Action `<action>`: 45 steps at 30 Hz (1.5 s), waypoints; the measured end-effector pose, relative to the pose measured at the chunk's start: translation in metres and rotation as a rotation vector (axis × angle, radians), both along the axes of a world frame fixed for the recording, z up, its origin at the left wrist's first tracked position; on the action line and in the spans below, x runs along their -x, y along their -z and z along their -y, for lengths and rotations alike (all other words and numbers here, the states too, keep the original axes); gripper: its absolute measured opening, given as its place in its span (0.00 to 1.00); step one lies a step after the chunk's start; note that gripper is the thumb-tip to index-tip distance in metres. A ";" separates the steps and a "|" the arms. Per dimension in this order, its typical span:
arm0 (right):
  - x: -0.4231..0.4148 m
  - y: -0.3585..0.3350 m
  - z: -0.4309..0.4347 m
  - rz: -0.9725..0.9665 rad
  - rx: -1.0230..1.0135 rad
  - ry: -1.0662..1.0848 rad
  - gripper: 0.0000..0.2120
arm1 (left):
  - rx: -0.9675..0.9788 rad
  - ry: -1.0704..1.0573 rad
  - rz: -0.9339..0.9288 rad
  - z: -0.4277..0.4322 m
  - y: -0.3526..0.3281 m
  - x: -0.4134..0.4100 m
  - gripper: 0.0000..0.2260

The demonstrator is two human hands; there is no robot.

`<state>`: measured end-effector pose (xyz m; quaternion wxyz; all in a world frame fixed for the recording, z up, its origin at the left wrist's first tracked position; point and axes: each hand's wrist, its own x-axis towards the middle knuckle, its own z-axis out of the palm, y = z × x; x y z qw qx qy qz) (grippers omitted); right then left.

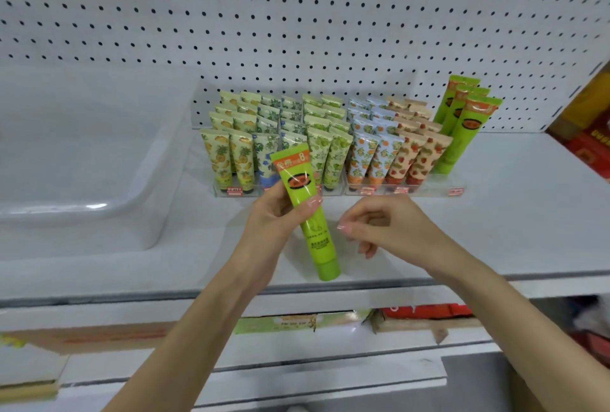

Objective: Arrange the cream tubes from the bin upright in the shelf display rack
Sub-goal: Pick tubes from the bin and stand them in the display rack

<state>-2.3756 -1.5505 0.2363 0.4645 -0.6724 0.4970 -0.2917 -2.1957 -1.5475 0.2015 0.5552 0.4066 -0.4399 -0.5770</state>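
The left hand [274, 213] grips a bright green cream tube [317, 240] around its middle, cap end down and crimped end tilted up to the left, over the near part of the white shelf [511, 220]. Just right of it, apart from the tube, the right hand [386, 225] hovers with loosely curled fingers, holding nothing. Farther back, a clear display rack [432, 189] holds rows of upright patterned tubes [363, 155], with three matching green tubes [468, 121] at its right end. A white bin [99, 187] sits on the left.

Back wall: you're facing a white pegboard [297, 15] dotted with dark holes | Shelf: a white shelf [515, 213] runs under it, softly and evenly lit | Right: red and yellow boxes [591, 137] past the panel edge | Below you: cardboard cartons [85, 339], a green box [280, 322], red packs [425, 311]
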 end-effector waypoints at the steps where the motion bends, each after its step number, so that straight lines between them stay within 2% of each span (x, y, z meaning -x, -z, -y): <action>1: -0.004 0.002 -0.007 0.053 -0.043 -0.005 0.03 | 0.006 0.024 0.017 0.000 -0.004 0.001 0.15; 8: 0.001 -0.004 -0.031 0.253 -0.142 0.086 0.05 | 0.057 0.206 0.054 0.002 -0.027 0.024 0.15; 14: 0.023 0.003 -0.037 0.258 -0.125 0.072 0.02 | 0.115 0.238 0.152 0.001 -0.030 0.049 0.15; 18: 0.068 0.005 -0.025 0.275 -0.078 0.161 0.02 | 0.154 0.216 0.253 0.015 -0.022 0.067 0.18; 20: 0.099 0.003 -0.011 0.281 -0.014 0.261 0.05 | 0.246 0.202 0.391 0.023 -0.011 0.080 0.16; 22: 0.130 0.000 0.006 0.218 0.088 0.348 0.08 | 0.365 0.219 0.620 0.027 0.001 0.099 0.13; 25: 0.167 -0.003 0.032 0.132 0.215 0.407 0.10 | 0.642 0.246 1.114 0.034 0.016 0.133 0.23; 26: 0.176 -0.003 0.039 0.122 0.238 0.407 0.10 | 0.705 0.239 1.224 0.038 0.019 0.143 0.26; 28: 0.191 -0.002 0.053 0.100 0.267 0.391 0.10 | 0.714 0.225 1.327 0.044 0.025 0.160 0.28; 34: 0.202 0.011 0.087 0.043 0.311 0.344 0.09 | 0.630 0.170 1.478 0.043 0.035 0.178 0.29; 39: 0.205 0.017 0.099 -0.084 0.355 0.288 0.12 | 0.620 0.178 1.506 0.043 0.038 0.179 0.30; 45: 0.206 0.020 0.103 -0.088 0.392 0.230 0.12 | 0.641 0.152 1.514 0.043 0.037 0.180 0.30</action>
